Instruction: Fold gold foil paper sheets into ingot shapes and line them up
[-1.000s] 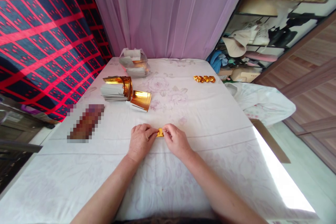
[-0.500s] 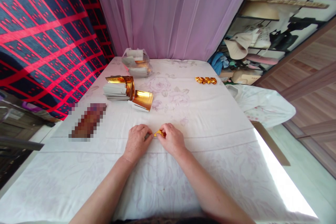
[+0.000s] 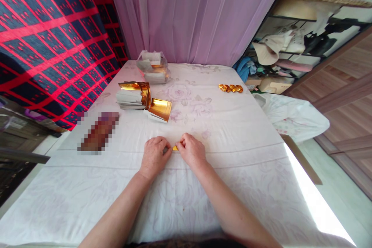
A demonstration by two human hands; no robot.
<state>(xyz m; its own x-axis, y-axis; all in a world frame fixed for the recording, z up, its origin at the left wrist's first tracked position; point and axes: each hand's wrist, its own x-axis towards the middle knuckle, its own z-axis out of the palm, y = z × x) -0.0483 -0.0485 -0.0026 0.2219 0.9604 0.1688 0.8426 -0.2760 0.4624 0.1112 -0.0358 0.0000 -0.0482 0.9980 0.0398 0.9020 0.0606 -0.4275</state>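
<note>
Fingers of both hands pinch one small, shiny gold foil piece — pressed onto soft white floral cloth.

Both hands rest close together on the white floral surface, the left hand and right hand pinching a small gold foil piece between them. Farther back lie a foil stack, a loose gold sheet, a plastic bag and folded gold pieces.
</note>
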